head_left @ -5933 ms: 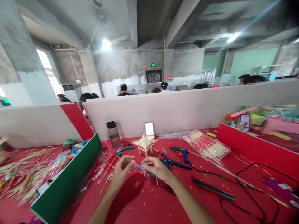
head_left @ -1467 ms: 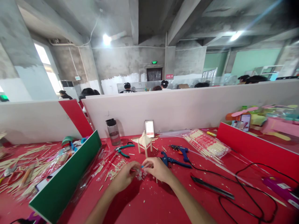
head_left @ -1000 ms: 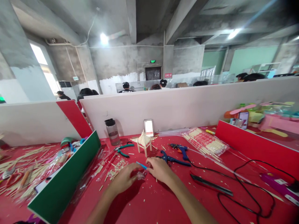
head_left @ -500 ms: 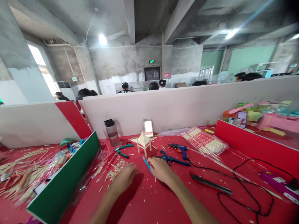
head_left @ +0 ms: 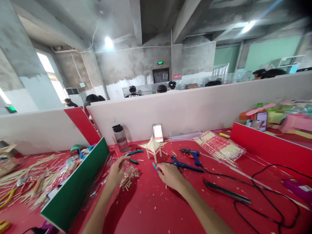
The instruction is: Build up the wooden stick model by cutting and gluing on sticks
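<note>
A slim blue stick is being gripped by the right hand, apparently for steadiness, the left hand held open.

Wooden model; smooth tabletop

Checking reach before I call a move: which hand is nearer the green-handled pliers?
Left: the left hand is just beside the green-handled pliers, at their left end, contact unclear; the right hand is farther off, to their right and nearer the wearer.
</note>
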Action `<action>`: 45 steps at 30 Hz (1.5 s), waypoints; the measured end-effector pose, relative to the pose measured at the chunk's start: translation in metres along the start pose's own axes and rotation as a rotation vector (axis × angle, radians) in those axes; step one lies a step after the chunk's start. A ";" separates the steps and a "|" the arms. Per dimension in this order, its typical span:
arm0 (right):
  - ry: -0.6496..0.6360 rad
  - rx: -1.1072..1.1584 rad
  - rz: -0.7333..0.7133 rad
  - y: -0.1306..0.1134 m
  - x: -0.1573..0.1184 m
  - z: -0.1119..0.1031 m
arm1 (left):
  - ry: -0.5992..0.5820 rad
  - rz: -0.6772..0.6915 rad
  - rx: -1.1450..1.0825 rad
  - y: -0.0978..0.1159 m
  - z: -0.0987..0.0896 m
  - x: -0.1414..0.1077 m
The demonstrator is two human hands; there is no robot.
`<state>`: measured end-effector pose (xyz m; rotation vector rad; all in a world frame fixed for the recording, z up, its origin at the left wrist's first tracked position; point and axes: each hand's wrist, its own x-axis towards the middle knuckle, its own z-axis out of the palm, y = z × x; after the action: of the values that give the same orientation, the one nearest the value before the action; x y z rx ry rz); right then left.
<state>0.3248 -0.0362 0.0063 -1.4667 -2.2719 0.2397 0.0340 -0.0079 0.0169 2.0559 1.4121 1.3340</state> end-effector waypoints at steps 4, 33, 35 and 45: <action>0.012 0.013 -0.014 -0.001 0.000 0.000 | 0.012 -0.003 0.055 -0.001 -0.006 0.000; 0.017 0.016 -0.049 -0.002 0.000 -0.001 | 0.145 0.010 0.197 -0.025 -0.009 -0.001; 0.017 0.015 -0.046 -0.003 0.000 -0.001 | 0.193 -0.041 0.105 -0.020 -0.009 -0.001; 0.053 0.159 -0.070 -0.007 -0.001 -0.005 | 0.388 -0.135 -0.297 0.010 -0.004 -0.003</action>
<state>0.3211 -0.0405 0.0128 -1.2961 -2.2027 0.3472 0.0363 -0.0161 0.0243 1.5425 1.3661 1.8256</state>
